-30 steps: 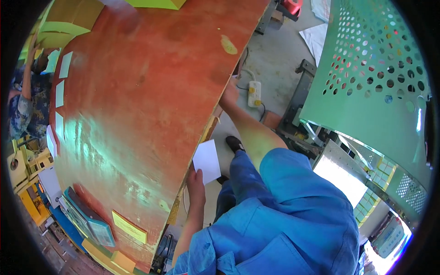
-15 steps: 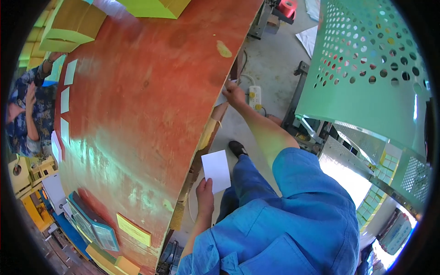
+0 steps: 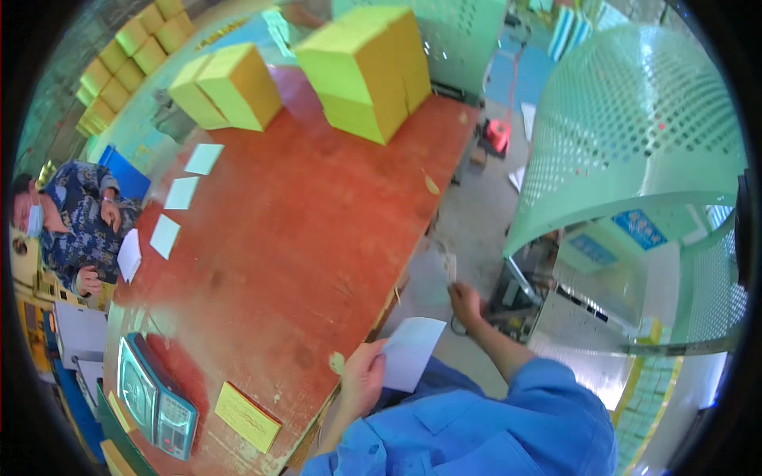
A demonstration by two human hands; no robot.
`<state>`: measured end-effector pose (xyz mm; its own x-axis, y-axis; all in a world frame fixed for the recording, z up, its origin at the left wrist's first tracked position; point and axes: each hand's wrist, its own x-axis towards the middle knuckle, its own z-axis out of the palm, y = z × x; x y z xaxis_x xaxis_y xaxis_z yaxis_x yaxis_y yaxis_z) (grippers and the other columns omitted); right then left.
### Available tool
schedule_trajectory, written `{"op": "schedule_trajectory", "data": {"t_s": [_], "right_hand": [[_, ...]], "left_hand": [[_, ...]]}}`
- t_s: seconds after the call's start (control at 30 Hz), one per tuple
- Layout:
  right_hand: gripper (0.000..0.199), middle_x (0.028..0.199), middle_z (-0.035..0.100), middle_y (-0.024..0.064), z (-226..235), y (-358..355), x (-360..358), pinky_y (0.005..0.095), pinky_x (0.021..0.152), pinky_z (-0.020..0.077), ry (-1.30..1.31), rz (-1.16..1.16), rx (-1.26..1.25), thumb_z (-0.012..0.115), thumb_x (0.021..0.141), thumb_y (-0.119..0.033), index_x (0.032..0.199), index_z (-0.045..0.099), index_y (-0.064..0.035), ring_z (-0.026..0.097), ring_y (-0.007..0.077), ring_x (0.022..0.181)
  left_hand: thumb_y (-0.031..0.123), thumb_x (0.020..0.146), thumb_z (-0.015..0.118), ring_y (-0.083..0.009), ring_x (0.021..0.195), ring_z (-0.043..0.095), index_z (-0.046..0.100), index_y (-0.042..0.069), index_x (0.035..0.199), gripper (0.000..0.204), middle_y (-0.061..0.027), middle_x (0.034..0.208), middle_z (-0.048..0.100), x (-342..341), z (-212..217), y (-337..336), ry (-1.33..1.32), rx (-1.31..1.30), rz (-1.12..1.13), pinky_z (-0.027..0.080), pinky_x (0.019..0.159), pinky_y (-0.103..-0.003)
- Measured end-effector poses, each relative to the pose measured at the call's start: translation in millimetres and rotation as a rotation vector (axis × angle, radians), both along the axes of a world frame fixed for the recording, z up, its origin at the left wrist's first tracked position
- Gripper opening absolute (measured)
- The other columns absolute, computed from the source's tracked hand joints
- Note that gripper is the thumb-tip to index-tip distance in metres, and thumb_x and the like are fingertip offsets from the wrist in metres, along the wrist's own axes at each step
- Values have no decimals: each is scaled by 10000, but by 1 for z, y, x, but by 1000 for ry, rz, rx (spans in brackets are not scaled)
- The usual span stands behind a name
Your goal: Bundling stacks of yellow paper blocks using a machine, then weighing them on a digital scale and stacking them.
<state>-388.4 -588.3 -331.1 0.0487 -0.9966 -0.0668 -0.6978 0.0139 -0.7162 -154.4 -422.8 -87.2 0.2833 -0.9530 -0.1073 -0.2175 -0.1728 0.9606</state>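
Observation:
My left hand [image 3: 363, 376] is closed on the edge of a white sheet of paper [image 3: 413, 354], held tilted in front of my body by the table's near right edge. To the right of that edge, my right hand [image 3: 467, 303] pinches a thin, translucent greyish sheet [image 3: 425, 276] that looks like plastic; its outline is faint. On the far left of the red-brown table [image 3: 270, 238] lie three pale sheets, one of them a white sheet [image 3: 165, 236], in a spaced row. A white paper stack [image 3: 129, 255] is beside them, near another person's hand.
Large yellow cartons [image 3: 365, 75] and a yellow package [image 3: 226, 87] stand at the table's far end. A teal digital scale [image 3: 159, 401] and a yellow pad [image 3: 248, 416] are at the near left. A green perforated machine guard [image 3: 627, 127] rises on the right. A person [image 3: 87, 210] sits opposite.
My view has swung toward the far end of the table, bringing the cartons into sight. My right hand has come away from the table edge, with the translucent sheet now showing. The left keeps its paper.

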Motion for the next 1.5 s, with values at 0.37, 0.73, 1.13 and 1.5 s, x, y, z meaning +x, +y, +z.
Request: {"op": "schedule_trajectory", "data": {"t_s": [0.37,0.73,1.13,1.5], "right_hand": [[50,704,530,51,246,-3,66,271,595,406,-626,54,-206,618,899,-36,912,596,7,502,107,666],[141,739,565,193,206,-198,209,405,605,453,-559,298,-288,634,887,-98,836,540,-5,581,337,658],[68,814,630,162,214,-205,201,434,631,485,-558,344,-217,614,901,-106,902,592,-42,640,355,752],[63,812,628,159,211,-203,200,453,640,483,-598,346,-239,609,898,-102,896,588,-42,632,369,765]], "left_hand": [[5,877,640,-147,837,584,667,-8,948,77,-49,968,651,148,133,-54,-910,-421,23,471,743,-294],[-16,890,591,-231,726,660,576,-4,1110,222,-115,921,670,189,224,-414,463,-344,118,557,668,-329],[-23,886,583,-209,672,675,586,-76,1061,182,-149,879,676,186,188,-499,352,-28,212,567,542,-271],[64,857,689,-132,506,578,554,-8,931,170,-89,732,628,175,198,-497,-40,79,242,442,414,-239]]}}
